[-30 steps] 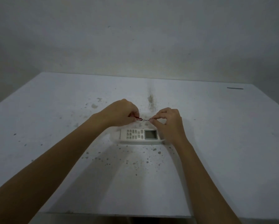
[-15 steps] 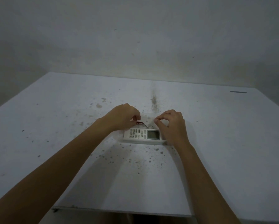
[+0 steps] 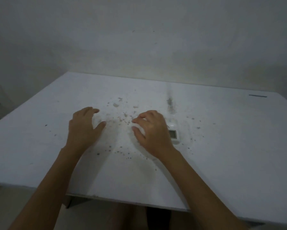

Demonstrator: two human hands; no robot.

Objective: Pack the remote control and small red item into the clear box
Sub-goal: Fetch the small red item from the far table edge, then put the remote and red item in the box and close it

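The white remote control (image 3: pixel 174 135) lies on the table, with only its screen end showing from behind my right hand. A faint clear plastic shape (image 3: pixel 172 122) that may be the clear box shows just beyond the remote; its edges are hard to make out. The small red item is hidden. My right hand (image 3: pixel 151 132) hovers over the table with fingers curled apart and holds nothing; it covers the remote's button end. My left hand (image 3: pixel 83 128) is spread open further left, also holding nothing.
The white table (image 3: pixel 222 146) is speckled with dark spots and chips between my hands. A dark smear (image 3: pixel 170 103) runs toward the far edge, and a short dark strip (image 3: pixel 257 96) lies at the far right corner. A bare wall stands behind.
Both hands have let go of the small red item and opened. They have moved left, away from above the remote, which now lies at the right side of my right hand. The view has shifted.
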